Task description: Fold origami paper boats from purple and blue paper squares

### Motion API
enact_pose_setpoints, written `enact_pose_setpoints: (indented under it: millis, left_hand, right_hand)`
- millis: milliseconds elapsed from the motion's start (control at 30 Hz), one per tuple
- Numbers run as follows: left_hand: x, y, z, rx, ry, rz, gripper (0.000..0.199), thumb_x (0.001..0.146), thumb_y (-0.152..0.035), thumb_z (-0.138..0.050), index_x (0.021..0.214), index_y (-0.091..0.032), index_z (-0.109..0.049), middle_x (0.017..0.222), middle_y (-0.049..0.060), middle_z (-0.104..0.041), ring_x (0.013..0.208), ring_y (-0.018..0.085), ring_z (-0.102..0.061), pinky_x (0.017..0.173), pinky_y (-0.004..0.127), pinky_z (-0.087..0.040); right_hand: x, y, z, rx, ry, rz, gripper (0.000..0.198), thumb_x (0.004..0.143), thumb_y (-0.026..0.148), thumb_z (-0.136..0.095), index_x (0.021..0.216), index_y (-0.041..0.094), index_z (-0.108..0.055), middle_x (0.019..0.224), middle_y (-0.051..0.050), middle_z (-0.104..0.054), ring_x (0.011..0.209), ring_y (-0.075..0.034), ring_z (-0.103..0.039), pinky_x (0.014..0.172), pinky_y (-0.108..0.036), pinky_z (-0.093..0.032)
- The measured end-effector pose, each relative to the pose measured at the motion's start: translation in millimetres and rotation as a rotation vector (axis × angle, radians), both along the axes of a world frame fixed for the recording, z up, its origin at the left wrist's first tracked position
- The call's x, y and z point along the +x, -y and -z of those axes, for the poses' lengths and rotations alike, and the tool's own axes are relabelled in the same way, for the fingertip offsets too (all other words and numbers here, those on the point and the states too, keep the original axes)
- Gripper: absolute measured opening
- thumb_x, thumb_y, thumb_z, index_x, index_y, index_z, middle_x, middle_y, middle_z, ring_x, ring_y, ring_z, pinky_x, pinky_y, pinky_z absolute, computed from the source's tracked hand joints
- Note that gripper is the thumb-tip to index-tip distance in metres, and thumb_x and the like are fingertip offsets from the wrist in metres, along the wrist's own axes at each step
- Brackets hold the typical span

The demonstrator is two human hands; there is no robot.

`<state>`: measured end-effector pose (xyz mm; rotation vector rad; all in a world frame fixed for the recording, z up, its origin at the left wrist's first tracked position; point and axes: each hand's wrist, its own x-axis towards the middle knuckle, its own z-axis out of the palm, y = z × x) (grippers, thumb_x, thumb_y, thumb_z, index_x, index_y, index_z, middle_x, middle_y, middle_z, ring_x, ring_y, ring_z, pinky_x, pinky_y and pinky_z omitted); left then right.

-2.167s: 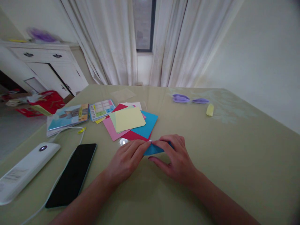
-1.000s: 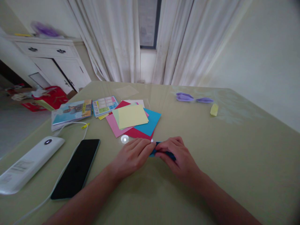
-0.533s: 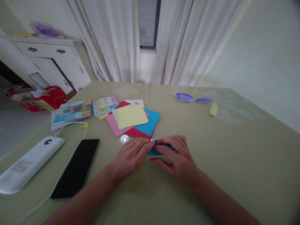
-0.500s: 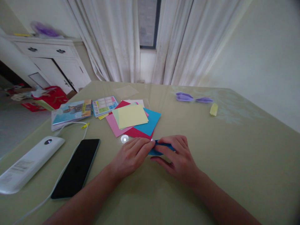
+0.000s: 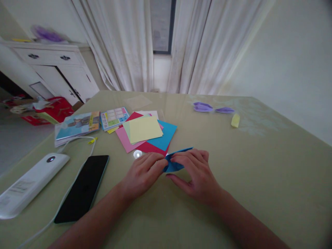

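Observation:
A small piece of folded blue paper is between my two hands over the middle of the table. My left hand is closed on its left end, with thumb and forefinger pressed together there. On the other side my right hand has its bent fingers on the paper, and its thumb sits lower, near the front edge. One flap of the paper rises above the right fingers; the rest of that side is hidden behind them. Just beyond my hands lies a loose stack of coloured paper sheets, pale yellow on top.
To the left lie a black phone, a white power bank with a cable, and booklets. A purple folded paper piece and a small yellow piece lie at the far right of the table.
The blue paper has opened up: a flap now stands raised towards the upper right, and more of its inner face shows. Both hands stay on it, almost in place.

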<state>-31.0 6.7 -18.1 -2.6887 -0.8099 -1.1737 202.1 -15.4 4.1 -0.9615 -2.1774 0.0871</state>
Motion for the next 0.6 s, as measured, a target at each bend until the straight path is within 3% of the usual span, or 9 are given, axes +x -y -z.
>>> enact_pose_setpoints:
  millis: [200,300,400,467,533,600]
  left_hand:
    - [2.7,-1.6,4.0,-0.171,0.147,-0.01,0.022,0.108,-0.026,-0.062,0.128,-0.018,-0.062,0.111,0.011,-0.076,0.101,0.021,-0.076,0.087,0.03,-0.062]
    - [0.2,-1.8,-0.9,-0.313,0.205,0.028,0.047,0.099,-0.041,-0.076,0.138,-0.022,-0.059,0.12,0.012,-0.075,0.11,0.024,-0.075,0.094,0.035,-0.063]
    - [-4.1,-0.9,-7.3,-0.424,0.201,0.102,0.076,0.087,-0.061,-0.082,0.148,-0.022,-0.057,0.131,0.016,-0.073,0.119,0.03,-0.073,0.099,0.042,-0.063]
    - [-5.0,-0.3,-10.0,-0.475,0.243,0.123,0.066,0.098,-0.061,-0.07,0.149,-0.021,-0.059,0.132,0.017,-0.073,0.118,0.029,-0.073,0.097,0.042,-0.063]
    - [-3.6,-0.1,-11.1,-0.505,0.306,0.089,0.043,0.11,-0.044,-0.055,0.145,-0.022,-0.064,0.129,0.015,-0.075,0.115,0.025,-0.074,0.094,0.038,-0.064]
    - [-1.2,-0.4,-11.1,-0.517,0.356,0.028,0.032,0.111,-0.029,-0.054,0.138,-0.023,-0.07,0.124,0.011,-0.078,0.112,0.022,-0.075,0.093,0.034,-0.064]
  right_hand:
    - [5.3,-1.0,1.1,0.108,-0.06,-0.022,0.023,0.1,0.025,-0.078,0.12,0.022,-0.068,0.102,-0.005,-0.078,0.092,-0.024,-0.064,0.085,-0.041,-0.04]
    - [8.8,-2.6,1.2,0.11,-0.043,-0.086,0.021,0.101,0.02,-0.076,0.12,0.022,-0.069,0.094,-0.003,-0.078,0.088,-0.022,-0.065,0.084,-0.04,-0.041]
    - [11.3,-2.7,1.0,0.105,-0.01,-0.063,0.038,0.103,0.017,-0.071,0.139,0.02,-0.062,0.095,-0.003,-0.079,0.087,-0.021,-0.066,0.087,-0.04,-0.041]
    - [12.6,-2.1,0.6,0.115,0.011,-0.038,0.039,0.105,0.018,-0.068,0.142,0.022,-0.061,0.095,-0.002,-0.079,0.089,-0.021,-0.067,0.089,-0.041,-0.04]
    - [14.0,-1.6,0.0,0.141,0.026,-0.026,0.025,0.106,0.016,-0.064,0.128,0.027,-0.07,0.094,-0.001,-0.079,0.091,-0.02,-0.068,0.09,-0.042,-0.039]
    - [15.8,-1.4,-0.9,0.175,0.041,-0.014,0.021,0.106,0.013,-0.061,0.112,0.028,-0.075,0.096,0.0,-0.08,0.091,-0.02,-0.068,0.091,-0.043,-0.038]
